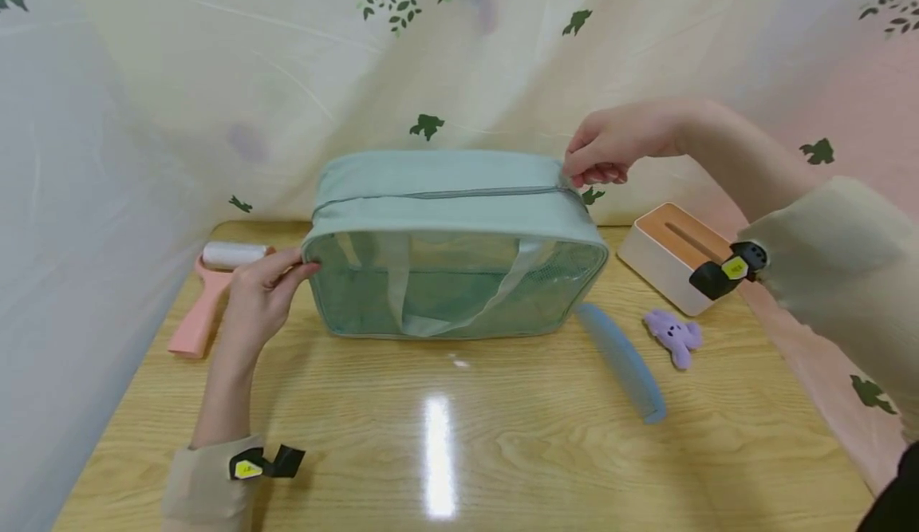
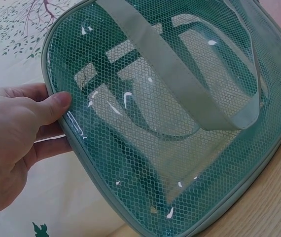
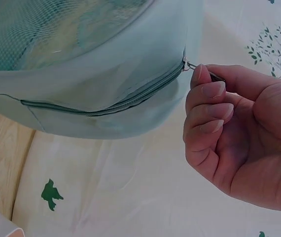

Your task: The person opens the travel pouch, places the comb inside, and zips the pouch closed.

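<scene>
Clock positions are read from the bag's middle in the head view, 12 pointing away from the person.

Patterned cloth (image 1: 287, 85) hangs behind, from 10 to 2 o'clock. Wooden worktop (image 1: 345, 420) carries everything. Mint-green bag (image 1: 441, 213) stands upright at mid-width, towards the far edge; its clear mesh-patterned panel faces 6 o'clock, with a strap handle (image 2: 180, 84) drooping over it. Contents, if any: cannot tell.

Handling estimate: light, soft-walled, likely to slide or fold under a one-sided pull. Glossy panel probably slick; the piped edge and strap seem the surer holds. Nothing about it looks fragile, though the zip (image 3: 130, 101) likely runs better with the fabric braced.

White box (image 1: 671, 257) with slotted brown lid: 3 o'clock, apart from the bag. Pink-handled lint roller (image 1: 203, 301): 9 o'clock, just beyond the left hand (image 1: 266, 293), which pinches the bag's 9 o'clock edge between thumb and fingers. Right hand (image 1: 606, 149), at 2 o'clock: fingers curled, thumb and forefinger gripping the zip pull. Blue comb (image 1: 623, 364): 4 o'clock, upper end near the bag's lower corner. Purple plush toy (image 1: 673, 336): also near 4, beyond the comb. Smallest: zip pull (image 3: 215, 76), metallic, partly hidden by fingertips.
</scene>
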The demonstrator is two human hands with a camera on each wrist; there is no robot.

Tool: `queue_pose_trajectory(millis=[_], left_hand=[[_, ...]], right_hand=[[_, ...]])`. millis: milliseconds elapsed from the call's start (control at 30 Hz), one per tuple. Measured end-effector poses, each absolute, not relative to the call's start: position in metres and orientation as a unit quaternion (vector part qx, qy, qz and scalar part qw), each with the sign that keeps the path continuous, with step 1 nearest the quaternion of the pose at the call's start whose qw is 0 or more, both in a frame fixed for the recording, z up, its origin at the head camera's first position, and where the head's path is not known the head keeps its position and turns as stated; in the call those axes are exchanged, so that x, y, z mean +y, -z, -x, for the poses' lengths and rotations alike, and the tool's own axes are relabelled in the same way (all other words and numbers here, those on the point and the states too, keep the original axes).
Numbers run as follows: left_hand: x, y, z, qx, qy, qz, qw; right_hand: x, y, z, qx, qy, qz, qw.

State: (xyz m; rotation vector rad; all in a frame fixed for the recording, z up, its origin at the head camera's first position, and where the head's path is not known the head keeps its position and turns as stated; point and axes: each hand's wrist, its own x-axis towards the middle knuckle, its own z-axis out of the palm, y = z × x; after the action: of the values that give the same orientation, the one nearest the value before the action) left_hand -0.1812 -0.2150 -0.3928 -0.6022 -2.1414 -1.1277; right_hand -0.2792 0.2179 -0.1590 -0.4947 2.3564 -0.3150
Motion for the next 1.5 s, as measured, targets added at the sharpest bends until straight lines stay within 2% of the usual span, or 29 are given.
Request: queue_pose_trajectory(millis=[1100,1500], left_hand=[[-0.213,0.392,0.183,-0.811,0.415,0.233,0.341],[-0.214,0.392,0.182,-0.817,0.420,0.226,0.324]], right_hand=[[0.142,0.137,0.279,0.915,0.107,0.150,0.360],[0.120,0.132,0.279,0.915,0.100,0.145,0.362]])
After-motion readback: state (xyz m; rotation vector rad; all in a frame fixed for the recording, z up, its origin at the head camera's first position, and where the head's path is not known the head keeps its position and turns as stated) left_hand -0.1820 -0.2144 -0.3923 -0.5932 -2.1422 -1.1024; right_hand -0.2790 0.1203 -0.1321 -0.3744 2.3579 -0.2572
